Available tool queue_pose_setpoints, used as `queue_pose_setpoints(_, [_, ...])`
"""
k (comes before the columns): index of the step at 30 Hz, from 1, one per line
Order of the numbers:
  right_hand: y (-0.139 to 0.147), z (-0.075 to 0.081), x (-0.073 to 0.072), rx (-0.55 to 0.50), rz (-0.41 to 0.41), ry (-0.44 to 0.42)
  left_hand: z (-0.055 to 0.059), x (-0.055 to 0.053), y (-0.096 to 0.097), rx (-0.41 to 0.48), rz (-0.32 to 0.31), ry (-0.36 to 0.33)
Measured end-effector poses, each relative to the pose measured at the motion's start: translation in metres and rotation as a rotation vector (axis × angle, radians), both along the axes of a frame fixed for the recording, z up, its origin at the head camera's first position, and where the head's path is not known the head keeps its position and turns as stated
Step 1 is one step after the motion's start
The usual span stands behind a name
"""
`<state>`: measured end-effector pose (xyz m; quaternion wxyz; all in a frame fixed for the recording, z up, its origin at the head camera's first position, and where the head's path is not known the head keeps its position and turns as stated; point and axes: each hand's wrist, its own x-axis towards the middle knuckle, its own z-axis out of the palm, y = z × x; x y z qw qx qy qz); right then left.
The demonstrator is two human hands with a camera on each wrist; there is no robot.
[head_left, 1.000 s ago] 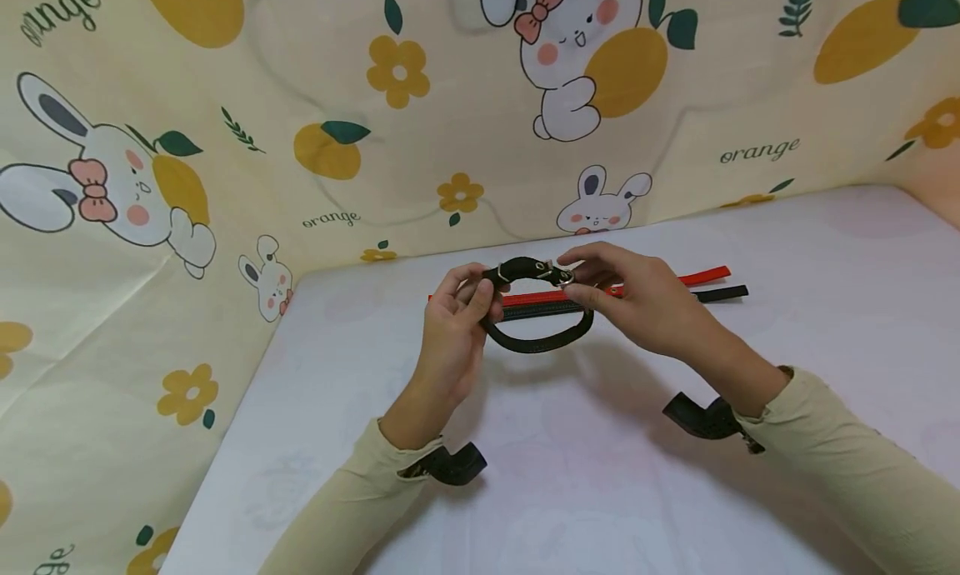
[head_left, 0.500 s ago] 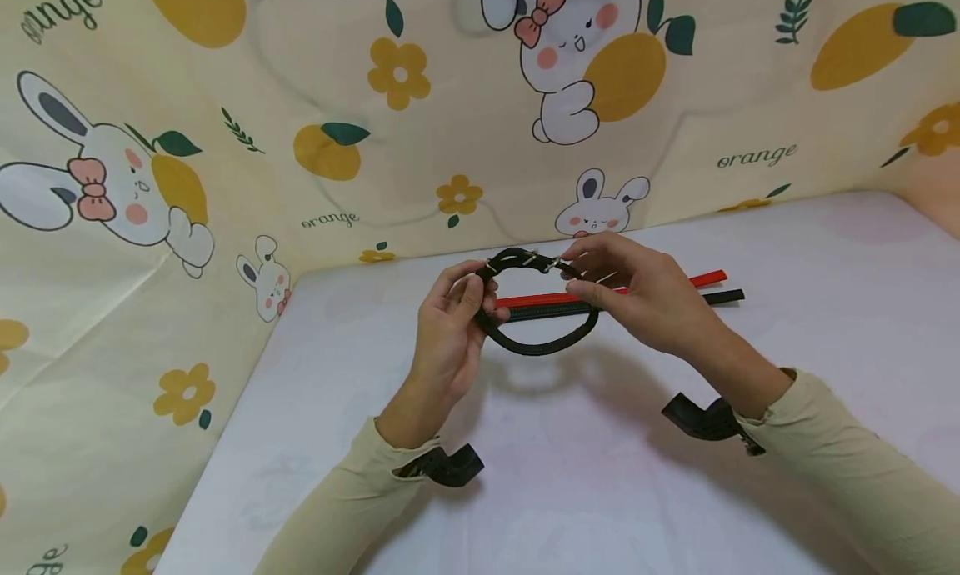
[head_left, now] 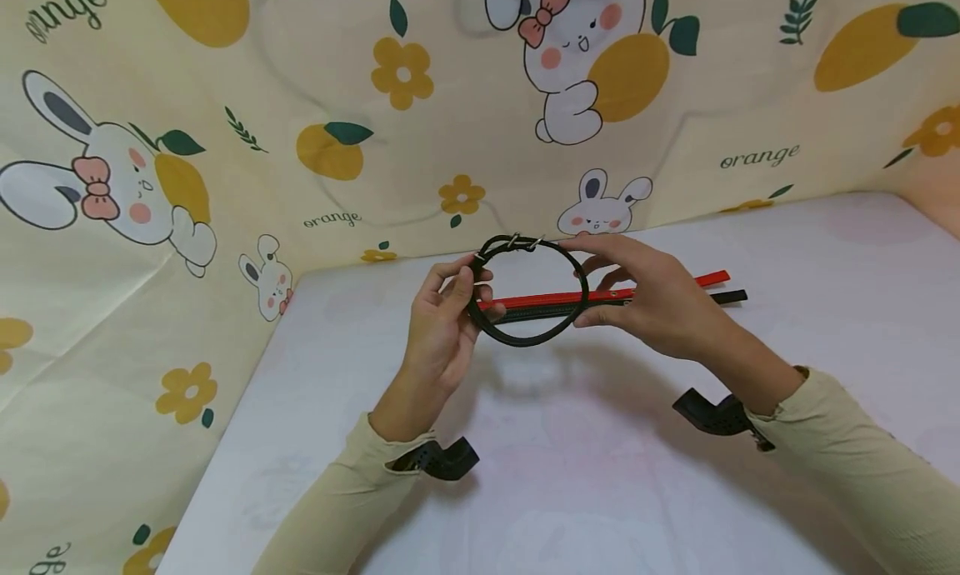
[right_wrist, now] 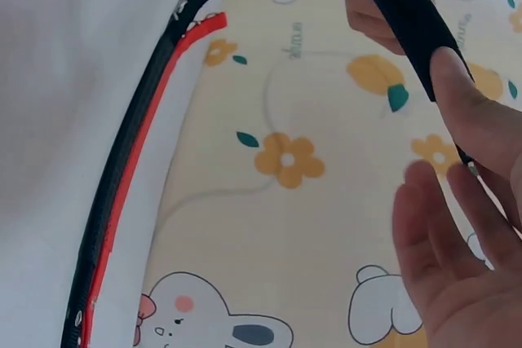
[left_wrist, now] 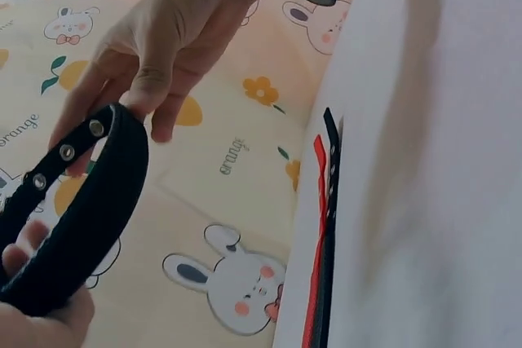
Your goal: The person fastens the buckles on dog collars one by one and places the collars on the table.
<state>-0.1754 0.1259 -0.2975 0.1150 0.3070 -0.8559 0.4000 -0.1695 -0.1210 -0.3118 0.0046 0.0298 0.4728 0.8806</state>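
A black collar [head_left: 521, 340], buckled into a round loop with metal fittings along its top, is held up over the table. My left hand [head_left: 438, 333] grips its left side between thumb and fingers. At the opposite side is my right hand [head_left: 660, 300], its thumb and spread fingers right at the loop's edge. Metal eyelets line the inner part of the collar [left_wrist: 102, 218] in the left wrist view. In the right wrist view, the right thumb lies against the band [right_wrist: 404, 18] while the other fingers of the right hand [right_wrist: 473, 275] are loosely extended.
Behind the loop, a red strap [head_left: 711, 279] and a black strap [head_left: 729, 297] lie side by side on the white table [head_left: 600, 475]. A patterned cloth [head_left: 420, 142] with rabbits and oranges stands along the back and left.
The loop has tilted and opened from a flattened oval to a near circle, its buckle part rising. My right hand has loosened and spread its fingers; my left hand has shifted slightly left.
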Motion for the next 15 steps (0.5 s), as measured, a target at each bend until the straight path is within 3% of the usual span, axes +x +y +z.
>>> queue_pose_setpoints(3, [0.001, 0.0, 0.0, -0.047, -0.013, 0.041, 0.001, -0.001, -0.004, -0.095, -0.041, 0.02])
queue_pose_setpoints(5, [0.002, 0.001, 0.0, -0.073, -0.023, 0.048, 0.001, -0.004, -0.01, -0.164, -0.101, 0.064])
queue_pose_setpoints(10, [0.002, 0.003, 0.001, -0.074, -0.068, -0.026, -0.002, -0.017, -0.035, -0.354, -0.37, 0.249])
queue_pose_setpoints(12, [0.001, 0.002, 0.0, -0.054, -0.083, -0.067, -0.004, -0.022, -0.045, -0.415, -0.449, 0.316])
queue_pose_setpoints(15, [-0.003, -0.001, -0.001, -0.013, -0.096, -0.116, -0.007, -0.026, -0.055, -0.475, -0.472, 0.356])
